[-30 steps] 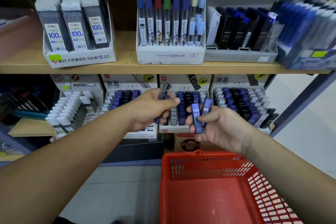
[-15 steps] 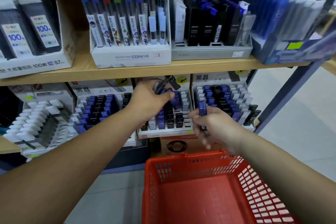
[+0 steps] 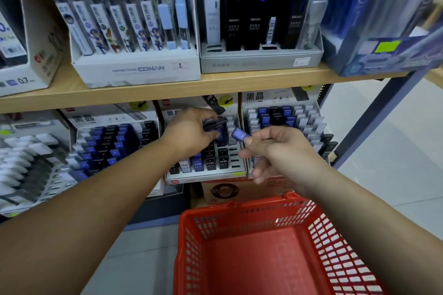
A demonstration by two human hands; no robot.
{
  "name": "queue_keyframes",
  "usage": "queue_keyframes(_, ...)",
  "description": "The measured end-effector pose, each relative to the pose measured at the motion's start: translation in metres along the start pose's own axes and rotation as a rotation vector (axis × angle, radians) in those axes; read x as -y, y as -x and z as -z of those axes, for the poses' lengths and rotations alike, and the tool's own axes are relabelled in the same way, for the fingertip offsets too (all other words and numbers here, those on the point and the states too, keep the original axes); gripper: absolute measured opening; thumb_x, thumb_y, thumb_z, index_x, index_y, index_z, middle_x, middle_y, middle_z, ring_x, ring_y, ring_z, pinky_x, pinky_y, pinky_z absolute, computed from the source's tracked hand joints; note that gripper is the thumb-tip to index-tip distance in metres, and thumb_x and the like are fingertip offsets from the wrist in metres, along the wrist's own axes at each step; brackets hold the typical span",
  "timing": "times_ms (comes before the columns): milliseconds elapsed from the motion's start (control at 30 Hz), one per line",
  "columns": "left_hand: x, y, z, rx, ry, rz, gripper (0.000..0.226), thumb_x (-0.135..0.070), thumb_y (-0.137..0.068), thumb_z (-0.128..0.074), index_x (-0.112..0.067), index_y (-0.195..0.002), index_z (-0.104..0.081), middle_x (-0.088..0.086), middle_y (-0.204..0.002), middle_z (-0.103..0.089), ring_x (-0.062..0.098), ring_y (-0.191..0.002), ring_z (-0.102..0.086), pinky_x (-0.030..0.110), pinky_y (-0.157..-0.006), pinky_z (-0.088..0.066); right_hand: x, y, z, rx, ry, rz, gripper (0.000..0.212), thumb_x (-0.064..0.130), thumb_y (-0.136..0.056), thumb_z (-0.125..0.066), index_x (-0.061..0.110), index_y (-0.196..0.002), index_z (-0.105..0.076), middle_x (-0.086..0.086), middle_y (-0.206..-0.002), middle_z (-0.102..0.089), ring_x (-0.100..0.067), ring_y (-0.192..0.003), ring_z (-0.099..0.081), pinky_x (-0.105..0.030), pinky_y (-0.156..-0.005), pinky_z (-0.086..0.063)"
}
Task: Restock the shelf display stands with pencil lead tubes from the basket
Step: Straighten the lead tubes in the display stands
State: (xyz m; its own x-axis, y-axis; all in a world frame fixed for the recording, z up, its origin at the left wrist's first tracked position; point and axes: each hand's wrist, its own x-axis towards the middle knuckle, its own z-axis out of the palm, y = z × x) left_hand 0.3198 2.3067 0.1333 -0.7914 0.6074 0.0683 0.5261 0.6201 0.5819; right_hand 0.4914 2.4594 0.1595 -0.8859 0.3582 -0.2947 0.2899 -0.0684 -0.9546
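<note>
Lead tubes point(image 3: 215, 123) gripped in left hand point(image 3: 188, 132) at middle stand point(image 3: 203, 177); right hand point(image 3: 278, 149) pinches blue tube point(image 3: 240, 134); basket point(image 3: 242, 208) below.

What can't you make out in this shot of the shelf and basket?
Head view:
- How many tubes the left hand holds: the hand covers them.
- Print on the right hand's tube: blurred.
- Stand slots behind the left hand: hidden by it.
- Basket's near end: cut off by the bottom edge.

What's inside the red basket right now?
The red basket shows only bare red floor, nothing lying on it. The right forearm covers its right wall, and its near end runs out of frame, so anything lying there cannot be seen.
</note>
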Motion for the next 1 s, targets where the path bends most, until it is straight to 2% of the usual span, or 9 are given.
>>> queue_keyframes(167,-0.007,-0.003,0.0,-0.001,-0.117,-0.004,0.014,-0.026,-0.09,-0.077,-0.029,-0.103,-0.075,-0.004,-0.094,-0.074,0.021,-0.088,-0.068,0.037,-0.08,-0.059,-0.004,-0.001,0.001,-0.119,0.06,0.101,0.007,0.01,-0.093,-0.076,0.006,-0.099,-0.075,-0.015,-0.076,-0.067,-0.024,-0.053,-0.057,-0.033,-0.053,-0.055)
queue_keyframes(233,-0.01,-0.007,0.001,0.016,-0.123,-0.004,0.019,-0.027,-0.089,-0.077,-0.027,-0.108,-0.074,-0.003,-0.099,-0.074,0.022,-0.09,-0.068,0.039,-0.082,-0.059,-0.005,-0.002,0.002,-0.16,0.037,0.107,0.011,0.008,-0.093,-0.075,0.008,-0.104,-0.076,-0.015,-0.072,-0.065,-0.025,-0.057,-0.058,-0.036,-0.06,-0.059)
queue_keyframes(300,-0.012,-0.008,0.004,0.051,-0.154,-0.011,0.017,-0.026,-0.089,-0.077,-0.026,-0.107,-0.074,-0.002,-0.099,-0.073,0.022,-0.091,-0.067,0.038,-0.082,-0.059,-0.006,-0.003,0.003,-0.187,-0.012,0.094,0.015,0.005,-0.097,-0.069,0.011,-0.109,-0.074,-0.014,-0.072,-0.067,-0.023,-0.062,-0.064,-0.037,-0.07,-0.063)
queue_keyframes(367,-0.011,-0.008,0.006,0.069,-0.174,-0.014,0.01,-0.025,-0.09,-0.076,-0.025,-0.099,-0.074,-0.005,-0.093,-0.072,0.021,-0.089,-0.067,0.036,-0.079,-0.058,-0.005,-0.002,0.004,-0.2,-0.04,0.097,0.017,0.003,-0.098,-0.066,0.017,-0.104,-0.074,-0.014,-0.08,-0.072,-0.021,-0.068,-0.069,-0.037,-0.076,-0.064)
queue_keyframes(533,-0.008,-0.007,0.009,0.149,-0.141,0.045,0.005,-0.029,-0.09,-0.077,-0.03,-0.093,-0.074,-0.011,-0.083,-0.068,0.018,-0.085,-0.066,0.03,-0.078,-0.056,0.001,0.003,0.0,-0.25,-0.055,0.147,0.016,0.001,-0.088,-0.078,0.012,-0.099,-0.074,-0.019,-0.081,-0.073,-0.022,-0.063,-0.068,-0.035,-0.061,-0.062)
queue_keyframes(633,-0.011,-0.004,0.006,0.103,-0.166,0.036,0.006,-0.031,-0.093,-0.073,-0.027,-0.097,-0.073,-0.007,-0.085,-0.068,0.02,-0.085,-0.064,0.028,-0.072,-0.05,0.001,0.001,-0.002,-0.276,-0.062,0.142,0.017,-0.001,-0.09,-0.075,0.01,-0.103,-0.075,-0.015,-0.08,-0.075,-0.02,-0.067,-0.071,-0.035,-0.074,-0.065)
queue_keyframes(767,-0.017,-0.003,0.0,-0.018,-0.178,-0.01,0.01,-0.03,-0.092,-0.073,-0.025,-0.1,-0.073,-0.003,-0.091,-0.071,0.021,-0.085,-0.064,0.029,-0.069,-0.05,-0.001,-0.001,-0.009,-0.284,-0.032,0.146,0.023,-0.005,-0.098,-0.061,0.008,-0.114,-0.072,-0.017,-0.092,-0.076,-0.017,-0.073,-0.073,-0.017,-0.067,-0.059)
queue_keyframes(900,-0.017,-0.006,0.001,0.097,-0.214,0.019,0.004,-0.026,-0.09,-0.073,-0.024,-0.093,-0.072,-0.001,-0.091,-0.071,0.023,-0.089,-0.067,0.038,-0.079,-0.059,-0.001,-0.003,-0.008,-0.301,-0.016,0.203,0.021,-0.005,-0.096,-0.065,0.011,-0.108,-0.072,-0.014,-0.093,-0.076,-0.024,-0.079,-0.076,-0.03,-0.077,-0.064)
queue_keyframes(1000,-0.016,-0.006,0.004,0.089,-0.099,0.028,0.007,-0.025,-0.093,-0.071,-0.019,-0.096,-0.074,0.001,-0.09,-0.071,0.021,-0.087,-0.067,0.031,-0.074,-0.056,-0.001,-0.004,-0.01,-0.317,-0.038,0.211,0.021,-0.005,-0.093,-0.07,0.016,-0.099,-0.074,-0.013,-0.089,-0.077,-0.02,-0.079,-0.077,-0.03,-0.08,-0.063)
